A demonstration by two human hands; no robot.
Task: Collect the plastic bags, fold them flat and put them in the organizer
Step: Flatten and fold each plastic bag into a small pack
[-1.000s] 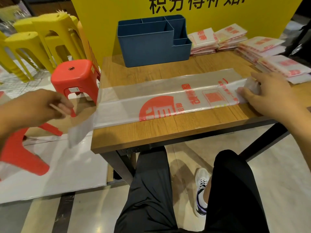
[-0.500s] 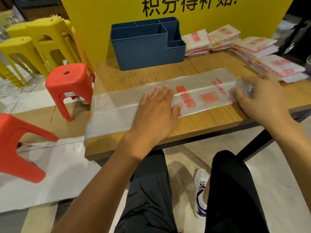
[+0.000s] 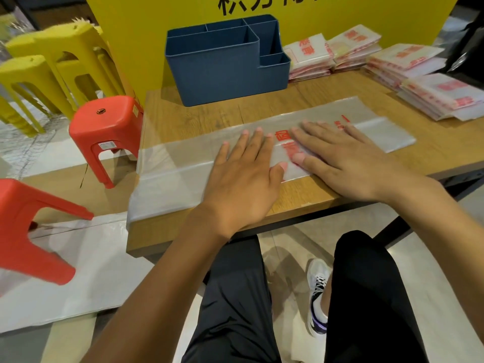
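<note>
Hands down flat, both of them: left hand (image 3: pixel 243 176) and right hand (image 3: pixel 343 155) lie side by side with fingers straight and spread, pressing the long clear plastic bag (image 3: pixel 183 163) onto the wooden counter (image 3: pixel 340 195). The bag's left end droops over the counter edge; its right end lies free. Bare wood beyond it, then the blue organizer (image 3: pixel 222 61), folded bag stacks (image 3: pixel 309 58) just right of it, against a yellow board (image 3: pixel 146 35).
</note>
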